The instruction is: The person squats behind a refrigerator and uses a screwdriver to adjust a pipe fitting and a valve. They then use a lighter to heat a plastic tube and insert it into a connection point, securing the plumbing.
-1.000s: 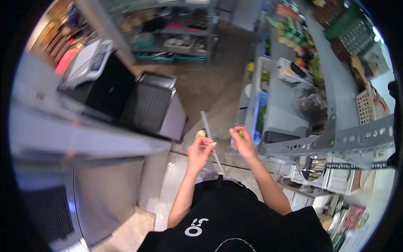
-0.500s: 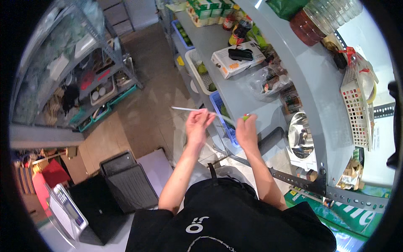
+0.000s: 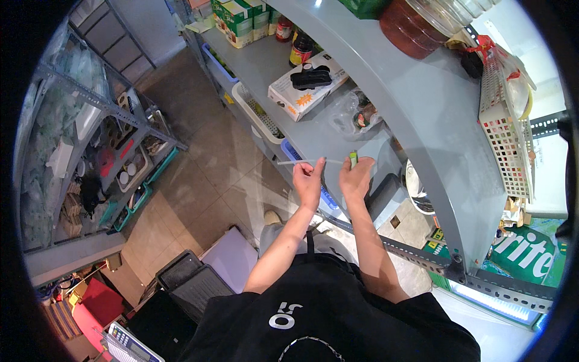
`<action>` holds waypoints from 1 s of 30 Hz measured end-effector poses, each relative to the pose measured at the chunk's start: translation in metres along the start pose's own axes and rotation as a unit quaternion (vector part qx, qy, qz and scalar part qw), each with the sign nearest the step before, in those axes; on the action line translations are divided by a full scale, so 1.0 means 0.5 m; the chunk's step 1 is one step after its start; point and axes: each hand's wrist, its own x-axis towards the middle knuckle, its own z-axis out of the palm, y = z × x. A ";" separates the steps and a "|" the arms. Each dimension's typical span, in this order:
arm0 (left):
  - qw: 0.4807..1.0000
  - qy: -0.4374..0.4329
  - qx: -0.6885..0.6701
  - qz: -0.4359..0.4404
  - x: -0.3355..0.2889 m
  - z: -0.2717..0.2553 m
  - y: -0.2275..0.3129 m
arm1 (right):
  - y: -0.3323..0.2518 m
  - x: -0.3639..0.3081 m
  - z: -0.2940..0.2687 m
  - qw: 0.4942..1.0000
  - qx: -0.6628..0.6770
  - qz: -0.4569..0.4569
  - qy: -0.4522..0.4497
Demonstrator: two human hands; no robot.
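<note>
- Left hand (image 3: 309, 184): fingertips pinch thin, straight, pale strip (image 3: 289, 162), near shelf (image 3: 371, 145) edge.
- Right hand (image 3: 354, 180): curled round small green thing (image 3: 353, 158), just beside left hand.
- Shelf: flat, smooth, grey.
- Bag (image 3: 342, 119): crumpled, clear plastic.
- Box (image 3: 289, 100): oblong, flat-sided, white.

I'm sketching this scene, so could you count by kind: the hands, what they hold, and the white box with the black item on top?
Hands (left hand, right hand): 2
Pale strip: 1
Small green item: 1
White box: 1
Black item: 1
Total: 6
</note>
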 end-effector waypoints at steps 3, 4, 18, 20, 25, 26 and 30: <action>0.998 -0.017 0.000 -0.060 0.008 0.002 -0.002 | -0.021 -0.013 -0.018 1.000 0.001 -0.012 0.008; 0.998 -0.023 -0.004 -0.059 0.008 0.000 -0.002 | -0.027 -0.025 -0.028 1.000 0.009 -0.003 0.002; 0.978 -0.097 -0.048 -0.179 -0.168 -0.393 -0.233 | 0.137 -0.241 -0.199 0.722 0.040 -0.337 -0.603; 0.965 0.035 -0.035 -0.256 -0.286 -0.477 -0.316 | 0.152 -0.234 -0.203 0.728 0.008 -0.343 -0.594; 0.875 0.369 -0.111 -0.291 -0.824 -0.508 -0.530 | 0.177 -0.249 -0.209 0.604 0.107 -0.395 -0.684; 0.849 0.409 -0.125 -0.311 -0.965 -0.471 -0.573 | 0.191 -0.243 -0.217 0.596 0.078 -0.329 -0.728; 0.609 0.685 -0.254 -0.309 -1.467 -0.203 -0.717 | 0.213 -0.236 -0.200 0.570 0.069 -0.348 -0.741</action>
